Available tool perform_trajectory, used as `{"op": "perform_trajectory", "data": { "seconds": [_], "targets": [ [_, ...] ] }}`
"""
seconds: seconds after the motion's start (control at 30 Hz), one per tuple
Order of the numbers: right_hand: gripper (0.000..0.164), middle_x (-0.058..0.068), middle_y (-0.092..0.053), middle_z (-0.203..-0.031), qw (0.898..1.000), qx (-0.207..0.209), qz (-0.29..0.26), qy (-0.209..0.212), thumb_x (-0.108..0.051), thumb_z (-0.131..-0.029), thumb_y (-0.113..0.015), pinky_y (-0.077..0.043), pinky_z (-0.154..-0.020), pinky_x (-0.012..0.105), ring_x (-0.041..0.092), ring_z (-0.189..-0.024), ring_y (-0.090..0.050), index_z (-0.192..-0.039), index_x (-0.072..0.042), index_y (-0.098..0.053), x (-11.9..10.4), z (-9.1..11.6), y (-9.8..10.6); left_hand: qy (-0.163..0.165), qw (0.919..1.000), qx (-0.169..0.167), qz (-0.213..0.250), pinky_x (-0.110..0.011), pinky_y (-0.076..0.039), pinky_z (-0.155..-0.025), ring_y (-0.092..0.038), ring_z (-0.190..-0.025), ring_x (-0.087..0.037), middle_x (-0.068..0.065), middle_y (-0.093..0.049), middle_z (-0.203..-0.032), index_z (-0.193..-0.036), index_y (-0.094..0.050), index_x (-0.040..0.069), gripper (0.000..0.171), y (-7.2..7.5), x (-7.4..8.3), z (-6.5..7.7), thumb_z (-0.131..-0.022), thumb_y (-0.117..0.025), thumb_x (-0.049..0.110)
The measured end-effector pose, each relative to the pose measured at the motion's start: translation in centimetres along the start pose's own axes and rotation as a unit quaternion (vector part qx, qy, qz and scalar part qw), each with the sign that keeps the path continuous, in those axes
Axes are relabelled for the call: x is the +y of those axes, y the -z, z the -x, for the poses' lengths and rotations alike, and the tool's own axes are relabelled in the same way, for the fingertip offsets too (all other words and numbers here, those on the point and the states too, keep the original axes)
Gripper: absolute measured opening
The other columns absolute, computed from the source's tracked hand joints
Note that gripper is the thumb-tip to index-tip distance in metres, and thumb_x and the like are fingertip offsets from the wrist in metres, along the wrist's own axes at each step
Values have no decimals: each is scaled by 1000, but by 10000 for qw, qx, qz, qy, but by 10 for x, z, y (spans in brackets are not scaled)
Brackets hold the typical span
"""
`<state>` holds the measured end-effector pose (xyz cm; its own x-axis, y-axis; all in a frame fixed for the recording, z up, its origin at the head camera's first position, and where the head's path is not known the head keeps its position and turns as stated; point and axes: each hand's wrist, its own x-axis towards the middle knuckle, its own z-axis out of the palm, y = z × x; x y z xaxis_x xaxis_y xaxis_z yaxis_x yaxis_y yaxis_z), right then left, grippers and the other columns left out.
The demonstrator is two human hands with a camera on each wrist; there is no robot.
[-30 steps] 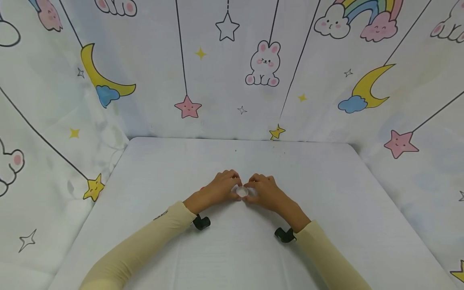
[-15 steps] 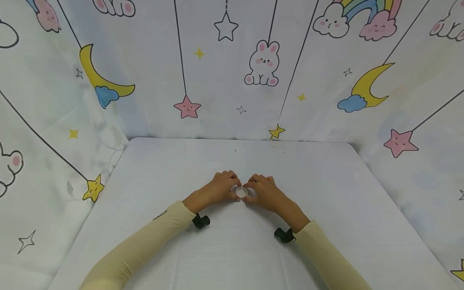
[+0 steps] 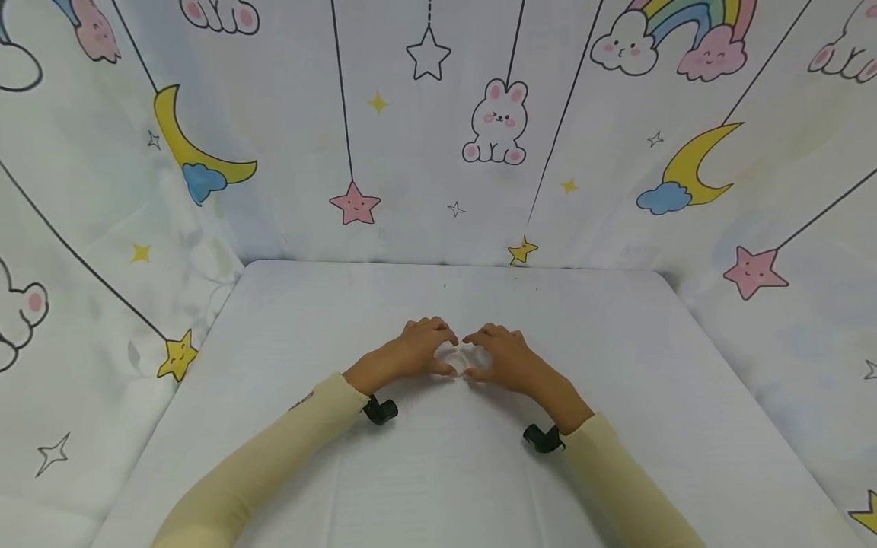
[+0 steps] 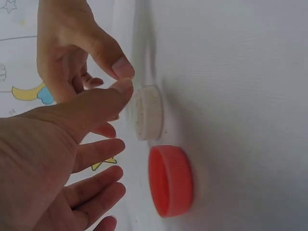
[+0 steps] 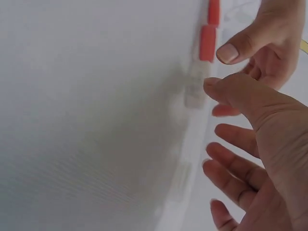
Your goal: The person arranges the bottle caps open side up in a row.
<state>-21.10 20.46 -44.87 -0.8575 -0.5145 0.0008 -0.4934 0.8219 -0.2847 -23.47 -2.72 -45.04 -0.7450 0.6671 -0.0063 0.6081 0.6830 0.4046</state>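
A white plastic bottle cap (image 3: 456, 364) lies on the table between my hands, with its ridged side showing in the left wrist view. My left hand (image 3: 418, 348) curves around its left side, and my right hand (image 3: 503, 358) mirrors it on the right. Both hands have loosely bent, parted fingers with nothing between them. In the left wrist view the two thumb tips come close together just above the white cap (image 4: 151, 113). Beside it stands a red ridged cap (image 4: 172, 180), hidden behind the left hand in the head view.
A second red piece (image 5: 213, 12) shows at the top of the right wrist view, beyond the red cap (image 5: 208, 43). A pale blurred shape (image 5: 182, 183) is near the hand. The white table (image 3: 438, 472) meets a patterned cloth backdrop (image 3: 411, 152).
Half a second ago the fingers of both hands were at the white cap. Now the fingers have spread and lifted away, and the gap between the hands is wider.
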Motion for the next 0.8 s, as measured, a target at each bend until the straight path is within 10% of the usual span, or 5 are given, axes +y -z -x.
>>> {"op": "perform_trajectory", "data": {
  "seconds": [0.8],
  "targets": [
    [50,13,-64,-123,9925,-97,-660,-1024,-26,-96,-79,-48,-92,53,28,-108,-63,-141,-10,-63,48,-7,12,262,9973,-226,-650,-49,-43,-109,-57,-132,-29,-10,-59,-143,-140,-64,13,50,-5,22,-69,-98,-77,37]
  ]
}}
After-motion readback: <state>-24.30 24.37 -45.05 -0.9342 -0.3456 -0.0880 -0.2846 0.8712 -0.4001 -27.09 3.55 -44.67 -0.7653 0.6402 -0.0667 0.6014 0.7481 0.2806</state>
